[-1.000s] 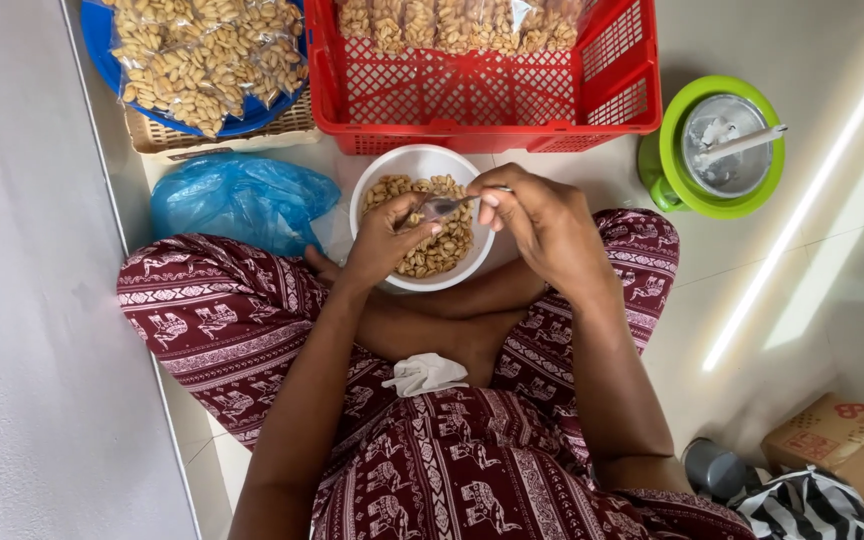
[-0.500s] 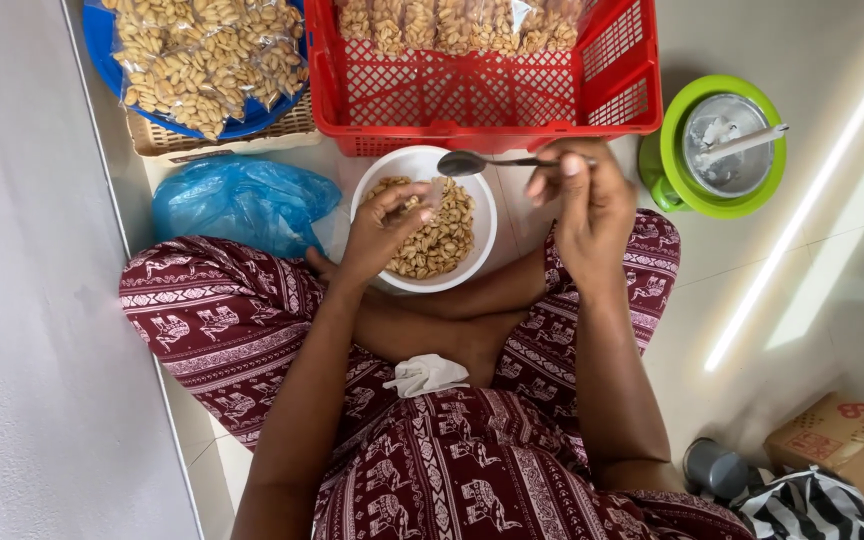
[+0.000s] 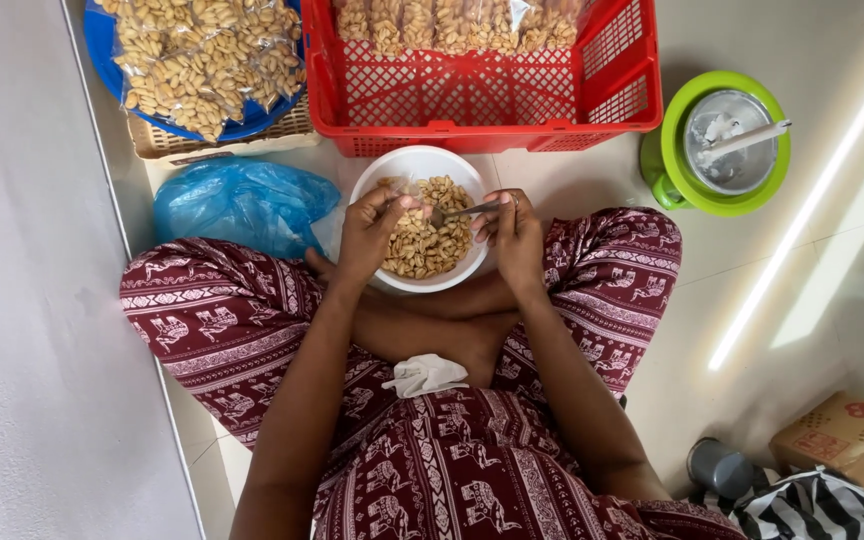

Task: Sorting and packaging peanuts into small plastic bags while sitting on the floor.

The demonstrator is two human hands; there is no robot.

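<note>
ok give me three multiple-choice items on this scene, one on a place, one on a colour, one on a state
1. Where is the round white bowl of peanuts?
A. in front of the crossed legs
B. inside the red plastic crate
C. on the cardboard box

2. What colour is the crumpled plastic bag beside the bowl?
A. green
B. blue
C. red

3. What does the right hand hold?
A. nothing
B. a cup
C. a metal spoon

Answers: 1 A, the bowl sits on the floor by the feet; 2 B, the bag is blue; 3 C, its fingers grip the spoon handle.
</note>
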